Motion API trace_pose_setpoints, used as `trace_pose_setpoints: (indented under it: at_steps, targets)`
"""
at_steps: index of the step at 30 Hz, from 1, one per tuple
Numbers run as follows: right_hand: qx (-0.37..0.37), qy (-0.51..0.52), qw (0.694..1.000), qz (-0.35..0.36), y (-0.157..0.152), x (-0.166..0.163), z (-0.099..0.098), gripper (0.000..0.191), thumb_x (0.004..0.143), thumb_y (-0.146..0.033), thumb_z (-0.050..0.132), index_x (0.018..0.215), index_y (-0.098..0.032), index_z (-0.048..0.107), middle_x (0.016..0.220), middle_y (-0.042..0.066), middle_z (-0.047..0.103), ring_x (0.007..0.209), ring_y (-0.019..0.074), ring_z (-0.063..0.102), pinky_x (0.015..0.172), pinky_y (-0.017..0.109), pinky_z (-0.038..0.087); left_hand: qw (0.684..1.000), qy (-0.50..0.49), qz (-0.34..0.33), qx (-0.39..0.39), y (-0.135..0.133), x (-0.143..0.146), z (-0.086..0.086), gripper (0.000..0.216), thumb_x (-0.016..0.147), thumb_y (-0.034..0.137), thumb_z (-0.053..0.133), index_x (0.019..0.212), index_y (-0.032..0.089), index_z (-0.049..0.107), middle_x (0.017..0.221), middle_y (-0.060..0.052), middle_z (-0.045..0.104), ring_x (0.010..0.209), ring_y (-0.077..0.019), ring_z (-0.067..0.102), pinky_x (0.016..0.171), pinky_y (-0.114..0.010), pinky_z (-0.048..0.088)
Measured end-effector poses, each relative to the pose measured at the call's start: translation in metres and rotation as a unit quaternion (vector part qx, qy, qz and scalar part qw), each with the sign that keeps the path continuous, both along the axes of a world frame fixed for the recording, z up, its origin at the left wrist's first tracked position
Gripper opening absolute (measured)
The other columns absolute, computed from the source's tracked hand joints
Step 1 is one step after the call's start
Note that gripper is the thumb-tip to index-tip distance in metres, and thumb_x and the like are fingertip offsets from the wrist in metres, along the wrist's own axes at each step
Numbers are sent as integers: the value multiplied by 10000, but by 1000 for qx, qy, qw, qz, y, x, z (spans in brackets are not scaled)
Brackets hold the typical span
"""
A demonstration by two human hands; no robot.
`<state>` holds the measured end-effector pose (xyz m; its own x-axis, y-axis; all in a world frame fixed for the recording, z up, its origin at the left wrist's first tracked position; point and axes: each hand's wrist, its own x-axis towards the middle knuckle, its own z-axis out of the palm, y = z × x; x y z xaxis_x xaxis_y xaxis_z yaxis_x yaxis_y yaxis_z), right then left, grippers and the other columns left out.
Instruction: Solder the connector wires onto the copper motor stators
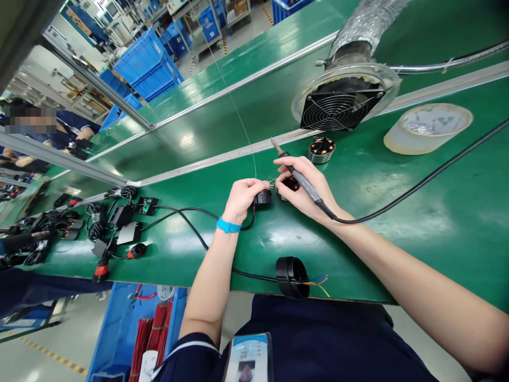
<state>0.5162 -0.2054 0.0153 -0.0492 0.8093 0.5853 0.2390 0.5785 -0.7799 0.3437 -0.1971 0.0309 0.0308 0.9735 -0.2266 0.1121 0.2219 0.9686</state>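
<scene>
No text can be read anywhere; the small print on the badge [249,354] is too blurred to be made out.

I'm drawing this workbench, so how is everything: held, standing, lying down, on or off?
Left hand, pinching thin wires.
Right hand, closed around the soldering iron.
Soldering iron, held, tip up; hot or cold, can't tell.
Black ring, on its side, coloured wires poking out.
Copper-wound core by the fan, standing, not held.
Fan, on or off, can't tell.
Red wires, bundled.
Blue crates, stacked.
</scene>
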Motion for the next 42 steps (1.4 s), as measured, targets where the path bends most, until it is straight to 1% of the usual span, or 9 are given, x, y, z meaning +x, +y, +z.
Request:
trace_pose_setpoints:
  at_steps: [3,6,10,14,17,21,30,38,42]
  targets:
    - [6,18,999,-29,-6,5,4,255,942,-225,601,1186,-240,674,1002,52,661,852,205,661,852,381,575,1000,14,1,6,-1,0,0,280,657,406,799,618,143,710,651,-19,629,641,-111,497,622,-257,355]
    - [16,53,995,-88,-13,11,7,174,1016,-298,567,1077,-240,719,904,40,690,749,195,668,766,367,578,999,30,7,12,-2,1,1,291,666,422,794,618,147,713,654,-24,635,655,-117,508,631,-257,366]
    - [50,58,991,-108,-23,16,7,350,1050,-368,489,832,-243,734,659,25,639,600,196,648,618,359,543,999,36,12,15,-4,1,1,296,674,427,799,612,150,714,652,-23,634,651,-118,513,632,-259,375]
    - [69,42,992,-97,-30,16,7,432,1029,-388,454,722,-253,725,534,18,569,535,205,623,582,372,534,999,34,8,20,-5,2,2,291,694,426,797,626,152,728,667,-29,646,660,-121,522,632,-260,379]
    - [63,33,994,-88,-30,14,7,411,1021,-361,460,731,-254,731,535,11,574,531,202,623,582,364,526,999,26,6,24,-5,2,1,281,699,421,795,632,155,735,686,-37,658,688,-131,535,632,-257,382]
    - [92,48,993,-61,-28,13,7,368,1018,-287,479,751,-250,730,523,-7,561,544,197,635,590,350,512,1000,20,4,19,-6,2,2,286,701,421,805,634,153,734,671,-30,644,668,-121,513,621,-253,370]
    - [81,50,994,-60,-29,13,8,356,1003,-249,469,752,-250,721,534,-5,572,567,207,655,590,360,515,1000,12,0,15,-7,2,3,287,704,421,808,646,149,736,684,-30,647,669,-116,521,627,-250,380]
    - [44,79,992,-87,-31,15,11,401,1029,-354,468,729,-251,714,567,18,582,561,224,643,580,380,528,1000,13,-2,7,-4,0,0,288,691,430,810,656,151,747,701,-39,667,677,-122,535,627,-248,388]
    - [41,85,992,-78,-29,14,9,386,1003,-335,490,712,-232,723,540,15,573,529,209,624,563,365,516,1000,7,-4,7,-4,0,1,286,696,424,812,655,149,746,696,-38,669,675,-121,537,629,-246,387]
